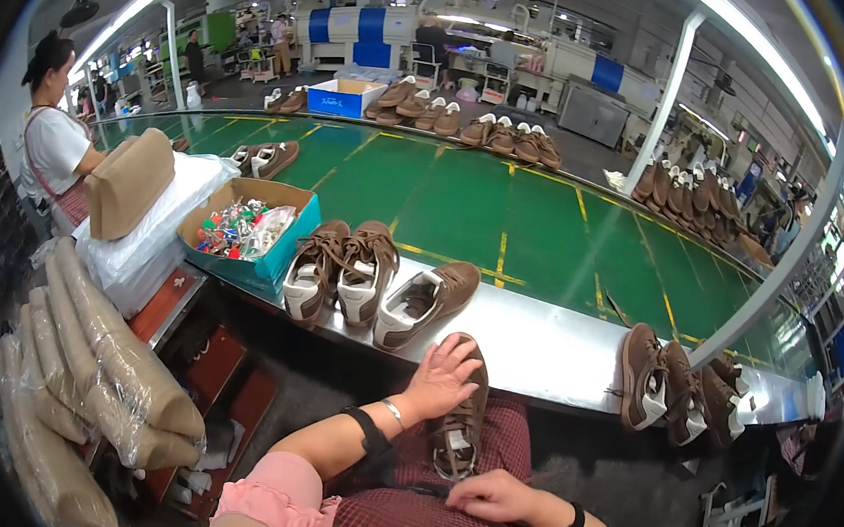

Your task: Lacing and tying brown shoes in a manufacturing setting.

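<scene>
A brown lace-up shoe lies on my lap, its toe pointing away and its white-lined opening near me. My left hand grips its toe end from the left, fingers spread across the upper. Close to the heel, my right hand is closed, with thumb and fingers pinched together. What they hold, if anything, is too small to make out. Just beyond, a single brown shoe stands on the metal ledge, next to a laced pair.
A teal box of small coloured parts stands left, near plastic-wrapped tan shoe forms. More brown shoes sit on the ledge at right. Beyond runs a green conveyor. A white post rises at right; a co-worker stands far left.
</scene>
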{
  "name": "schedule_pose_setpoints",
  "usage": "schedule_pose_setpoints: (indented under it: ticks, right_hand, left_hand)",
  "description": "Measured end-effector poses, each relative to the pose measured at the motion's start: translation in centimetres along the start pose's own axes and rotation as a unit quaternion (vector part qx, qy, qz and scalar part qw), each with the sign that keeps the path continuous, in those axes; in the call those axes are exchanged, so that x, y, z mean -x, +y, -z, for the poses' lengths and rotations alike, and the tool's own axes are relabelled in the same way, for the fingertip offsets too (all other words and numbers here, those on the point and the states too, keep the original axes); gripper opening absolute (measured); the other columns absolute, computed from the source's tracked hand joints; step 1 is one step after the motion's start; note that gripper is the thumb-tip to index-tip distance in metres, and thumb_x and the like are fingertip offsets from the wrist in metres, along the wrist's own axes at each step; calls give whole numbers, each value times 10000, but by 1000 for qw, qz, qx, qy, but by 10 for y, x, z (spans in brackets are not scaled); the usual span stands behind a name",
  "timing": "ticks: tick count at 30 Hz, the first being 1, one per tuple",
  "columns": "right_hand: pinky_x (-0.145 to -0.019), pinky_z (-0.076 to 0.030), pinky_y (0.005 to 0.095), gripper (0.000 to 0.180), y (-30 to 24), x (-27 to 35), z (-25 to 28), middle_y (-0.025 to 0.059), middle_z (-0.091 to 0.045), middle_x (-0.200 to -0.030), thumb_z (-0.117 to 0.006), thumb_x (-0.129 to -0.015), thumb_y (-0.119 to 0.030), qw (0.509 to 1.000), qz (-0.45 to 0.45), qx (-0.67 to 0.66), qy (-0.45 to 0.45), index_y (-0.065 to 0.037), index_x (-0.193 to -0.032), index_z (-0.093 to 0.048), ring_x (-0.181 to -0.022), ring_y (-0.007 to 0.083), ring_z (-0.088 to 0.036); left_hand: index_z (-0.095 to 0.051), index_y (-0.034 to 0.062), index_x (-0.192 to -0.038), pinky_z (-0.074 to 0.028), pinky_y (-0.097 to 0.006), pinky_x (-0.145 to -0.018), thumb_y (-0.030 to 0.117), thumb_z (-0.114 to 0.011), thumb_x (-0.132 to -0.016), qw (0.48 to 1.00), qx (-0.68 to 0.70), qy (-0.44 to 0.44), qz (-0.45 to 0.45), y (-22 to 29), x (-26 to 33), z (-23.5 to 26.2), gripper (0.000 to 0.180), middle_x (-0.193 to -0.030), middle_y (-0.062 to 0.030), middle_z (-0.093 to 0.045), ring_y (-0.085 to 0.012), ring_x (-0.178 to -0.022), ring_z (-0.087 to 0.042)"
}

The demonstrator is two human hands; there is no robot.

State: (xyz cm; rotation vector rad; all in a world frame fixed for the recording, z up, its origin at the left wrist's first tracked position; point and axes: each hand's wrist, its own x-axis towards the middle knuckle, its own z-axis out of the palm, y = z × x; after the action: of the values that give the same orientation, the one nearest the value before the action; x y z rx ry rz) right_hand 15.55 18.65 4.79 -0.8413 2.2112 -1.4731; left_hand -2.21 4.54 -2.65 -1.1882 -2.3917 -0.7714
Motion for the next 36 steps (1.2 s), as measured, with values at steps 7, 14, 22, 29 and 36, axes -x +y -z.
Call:
schedule_pose_setpoints:
  ticks: [7, 14, 22, 29, 36]
  right_hand:
    - [-712, -500, 287, 136, 9, -35, 60, 118, -644, -859, -607, -819, -67, 961, -15, 92, 260, -21, -945, -628, -781, 200, -636]
    - [-761, -495, 378, 185, 55, -134, 89, 110, -638, -927, -573, -792, -155, 936, -39, 299, 183, -75, -952, -617, -876, 299, -611]
    - [-753, -492, 321, 178, 70, -115, 77, 90, -631, -913, -621, -812, -189, 962, -89, 207, 158, -76, -950, -626, -859, 215, -607]
    - [-772, -469, 248, 142, -53, -18, 59, 29, -619, -899, -619, -859, -42, 970, 9, -234, 65, -1, -994, -603, -846, 95, -568]
    - [-756, -467, 252, 153, -31, -42, 11, 43, -620, -922, -608, -870, -85, 993, 58, -70, -81, -16, -1006, -609, -841, 108, -575]
  left_hand:
    - [-507, -1, -1168, -485, -282, -733, 323, -571, -892, 687, 535, -174, 460, -5, 78, 46, 430, -990, -98, -581, -173, -834, -575]
    - [-625, 33, -797, -349, -218, -455, 376, -589, -883, 727, 481, -407, 271, 35, 45, 102, 355, -618, 38, -507, -69, -506, -427]
    - [-569, 10, -768, -406, -269, -558, 242, -575, -906, 709, 465, -529, -44, 70, 31, 135, 270, -637, -5, -504, -85, -616, -476]
    - [-655, 15, -841, -360, -191, -465, 354, -438, -957, 644, 583, -462, 179, 34, 20, 136, 419, -621, 10, -563, -53, -481, -455]
    - [-615, -35, -948, -463, -238, -698, 195, -534, -920, 670, 641, -306, 216, 84, -17, 129, 245, -792, -52, -631, -103, -735, -577]
